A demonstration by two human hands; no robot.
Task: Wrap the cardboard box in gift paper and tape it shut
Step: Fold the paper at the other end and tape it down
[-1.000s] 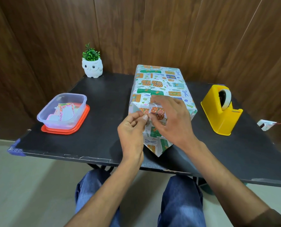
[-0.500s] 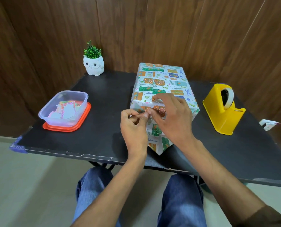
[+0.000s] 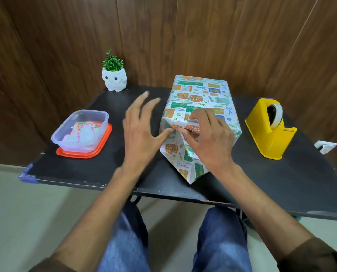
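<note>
Resting under the right hand [image 3: 208, 138], the wrapped box [image 3: 203, 95] seemingly touches left hand [image 3: 142, 130].

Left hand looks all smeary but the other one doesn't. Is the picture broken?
Not broken. Head view: the left hand is motion-blurred, its spread fingers smeared, while the right hand on the wrapped box looks sharp. Head view again: the wide lens bends the wall planks and the table edge near the borders.
</note>
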